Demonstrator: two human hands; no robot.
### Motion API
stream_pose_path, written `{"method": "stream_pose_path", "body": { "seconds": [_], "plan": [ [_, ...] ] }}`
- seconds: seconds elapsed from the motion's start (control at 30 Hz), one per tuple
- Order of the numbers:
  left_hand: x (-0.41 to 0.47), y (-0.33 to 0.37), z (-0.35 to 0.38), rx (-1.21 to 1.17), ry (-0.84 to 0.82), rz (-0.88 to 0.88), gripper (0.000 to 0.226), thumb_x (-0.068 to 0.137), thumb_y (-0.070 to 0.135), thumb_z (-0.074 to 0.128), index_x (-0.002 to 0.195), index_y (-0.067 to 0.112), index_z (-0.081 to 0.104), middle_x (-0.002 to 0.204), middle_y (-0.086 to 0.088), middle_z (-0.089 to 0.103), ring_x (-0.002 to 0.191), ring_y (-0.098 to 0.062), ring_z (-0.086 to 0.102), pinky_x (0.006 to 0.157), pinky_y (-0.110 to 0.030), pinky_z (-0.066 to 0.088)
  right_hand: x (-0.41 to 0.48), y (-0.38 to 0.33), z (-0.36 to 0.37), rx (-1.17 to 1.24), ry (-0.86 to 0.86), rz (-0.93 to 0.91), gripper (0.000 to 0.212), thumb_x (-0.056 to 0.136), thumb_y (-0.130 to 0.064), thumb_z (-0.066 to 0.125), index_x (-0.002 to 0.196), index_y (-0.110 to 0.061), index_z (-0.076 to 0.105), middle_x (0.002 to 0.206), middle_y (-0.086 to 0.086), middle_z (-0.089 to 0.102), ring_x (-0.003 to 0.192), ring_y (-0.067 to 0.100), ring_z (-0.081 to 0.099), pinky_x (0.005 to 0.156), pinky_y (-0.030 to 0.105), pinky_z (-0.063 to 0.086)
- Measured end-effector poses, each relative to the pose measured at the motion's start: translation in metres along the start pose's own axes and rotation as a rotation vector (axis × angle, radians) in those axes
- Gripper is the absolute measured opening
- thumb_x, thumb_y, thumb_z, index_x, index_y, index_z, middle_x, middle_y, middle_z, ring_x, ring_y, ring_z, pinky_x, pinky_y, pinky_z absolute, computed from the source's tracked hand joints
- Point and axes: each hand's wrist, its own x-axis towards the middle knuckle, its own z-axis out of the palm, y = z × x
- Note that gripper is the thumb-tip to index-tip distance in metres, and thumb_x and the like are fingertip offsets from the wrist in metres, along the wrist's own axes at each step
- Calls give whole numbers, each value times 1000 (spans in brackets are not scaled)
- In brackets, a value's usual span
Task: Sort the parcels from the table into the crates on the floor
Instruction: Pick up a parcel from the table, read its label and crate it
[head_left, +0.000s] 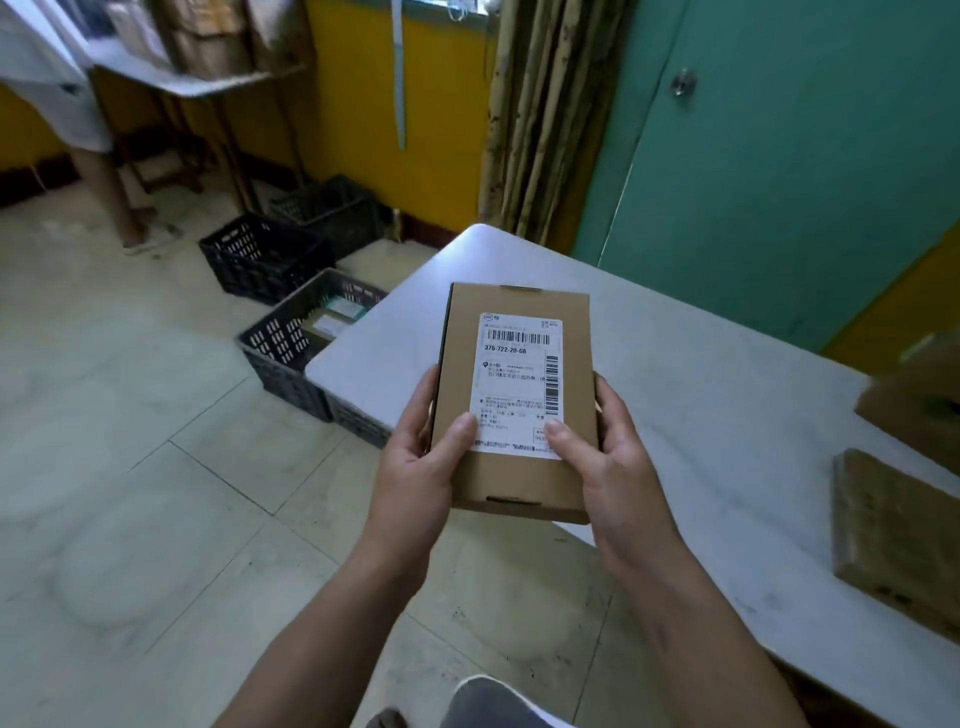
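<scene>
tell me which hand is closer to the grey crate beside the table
Left. The left hand holds the parcel on the side facing the grey crate; the right hand holds its opposite edge, farther off, above the table.

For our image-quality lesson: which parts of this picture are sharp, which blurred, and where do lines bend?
Head view: shipping label on the held parcel is sharp; right-edge parcel and far table are blurred; door edge bows, wide-angle distortion.

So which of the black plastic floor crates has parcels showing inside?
The black plastic crate beside the white table's corner: labelled parcels lie inside. The middle crate and farthest crate show none.
</scene>
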Motion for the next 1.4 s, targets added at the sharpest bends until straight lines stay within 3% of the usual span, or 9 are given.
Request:
{"method": "stream_pose_path", "body": {
  "seconds": [0.17,0.37,0.57,0.7,0.8,1.03,1.17,1.27,1.4],
  "plan": [
    [34,20,-78,-20,77,-3,53,98,20,61,141,48,48,123,18,68,104,-3,69,79,-27,59,26,-4,85,-16,-71,15,47,98,-11,61,129,-45,51,108,-22,73,98,3,71,74,20,59],
    [83,31,-132,-47,143,-27,50,97,21,61,131,56,48,116,26,69,103,-1,69,73,-23,58,76,0,151,-40,-146,70,45,98,-14,61,122,-51,51,106,-23,72,97,4,71,76,31,62],
    [161,43,-178,5,222,-34,53,98,22,60,140,51,46,127,24,65,112,-1,65,91,-33,55,154,11,218,7,-209,101,52,98,-11,62,136,-43,48,111,-19,72,102,7,71,87,37,61],
    [232,62,-210,59,269,-41,57,98,23,61,147,46,41,129,22,64,114,-2,64,98,-39,54,226,16,268,69,-269,147,57,98,-9,61,143,-39,46,118,-13,71,101,9,72,75,29,61],
    [271,73,-228,79,277,-52,59,97,21,62,147,45,41,129,20,64,115,-5,64,99,-40,54,265,17,299,92,-290,177,60,97,-8,62,146,-38,43,122,-9,70,104,12,71,78,31,61],
    [355,89,-279,77,324,-107,62,93,25,67,147,41,41,129,13,65,112,-8,66,93,-35,57,340,22,372,108,-269,238,63,97,-8,63,145,-41,40,123,-14,69,111,15,69,96,49,56],
    [413,94,-329,46,299,-201,58,90,26,70,143,29,46,125,8,67,103,-9,70,72,-23,59,385,25,438,87,-216,249,65,98,-12,62,149,-42,34,117,-18,68,107,12,69,92,50,58],
    [453,99,-370,-34,289,-269,61,85,23,74,140,20,48,125,2,68,103,-13,71,75,-25,60,413,30,490,81,-138,251,67,98,-12,62,150,-42,32,111,-21,66,101,11,69,88,48,60],
    [506,114,-429,-261,326,-400,59,79,19,77,132,10,54,116,-5,74,100,-15,73,75,-26,59,442,37,567,122,-34,307,72,97,-13,64,152,-43,29,122,-11,68,105,15,70,87,49,61]
  ]
}}
